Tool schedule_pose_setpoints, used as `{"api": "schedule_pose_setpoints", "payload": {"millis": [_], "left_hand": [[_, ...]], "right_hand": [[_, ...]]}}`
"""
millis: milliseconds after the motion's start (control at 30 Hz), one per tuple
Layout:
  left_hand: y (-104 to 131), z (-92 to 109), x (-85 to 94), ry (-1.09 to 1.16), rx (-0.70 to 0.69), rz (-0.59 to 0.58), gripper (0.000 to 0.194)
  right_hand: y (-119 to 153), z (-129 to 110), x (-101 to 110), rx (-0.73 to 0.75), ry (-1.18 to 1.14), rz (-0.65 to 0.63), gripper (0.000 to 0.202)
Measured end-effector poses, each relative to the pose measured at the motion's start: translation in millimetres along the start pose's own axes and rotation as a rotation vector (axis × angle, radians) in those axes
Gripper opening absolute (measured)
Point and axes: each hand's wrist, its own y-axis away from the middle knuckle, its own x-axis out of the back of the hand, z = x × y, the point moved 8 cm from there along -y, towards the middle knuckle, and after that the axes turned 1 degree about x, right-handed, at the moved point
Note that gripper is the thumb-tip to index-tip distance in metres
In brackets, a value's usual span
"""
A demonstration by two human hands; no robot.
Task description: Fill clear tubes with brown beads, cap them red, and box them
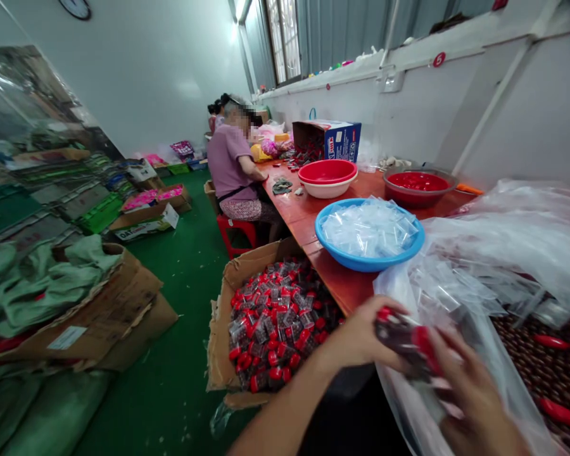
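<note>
Both hands are up near each other, on the person's side of the blue basin and a little to its right, working around a small dark red-capped container held between them. The left hand is closed around it, thumb above and fingers curled beneath, with a bit of red showing at the thumb. The right hand is half curled, its fingertips against the red part at the near end; motion blur hides whether it is gripping or only touching, and whether there is more than one container there.

The blue basin stands on the red bench and is heaped with clear plastic packets. Left of the basin and nearer the person, an open cardboard box beside the bench holds a large pile of red-capped clear containers with dark contents. Right of the basin spreads loose clear plastic sheeting, and farther right and nearer lie many small dark brown beads with some red pieces among them. Just beyond the basin, to its left, a red bowl sits in a white one; beyond it to the right is a greyish tub with red contents. Well past the basin, on the left, a co-worker sits at the bench.
</note>
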Motion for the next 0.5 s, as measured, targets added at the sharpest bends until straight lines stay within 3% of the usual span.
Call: {"api": "schedule_pose_setpoints", "payload": {"millis": [133, 233, 300, 367, 500], "left_hand": [[40.0, -48.3, 101.1, 0.234, 0.112, 0.340, 0.075], [57.8, -91.1, 164.7, 0.215, 0.269, 0.598, 0.068], [58.2, -107.8, 199.0, 0.134, 0.344, 0.737, 0.062], [48.0, -113.4, 225.3, 0.091, 0.356, 0.813, 0.059], [25.8, -99.9, 267.6, -0.031, 0.328, 0.987, 0.056]], "right_hand": [[-52.4, -61.7, -73.6, 0.210, -0.080, -0.169, 0.085], [-60.0, -77.0, -104.5, 0.233, -0.072, -0.267, 0.083], [-52.7, -75.1, -103.2, 0.257, -0.051, -0.286, 0.080], [-40.5, -64.8, -87.4, 0.267, -0.021, -0.280, 0.082], [-7.7, -24.0, -33.7, 0.213, 0.002, -0.233, 0.097]]}}
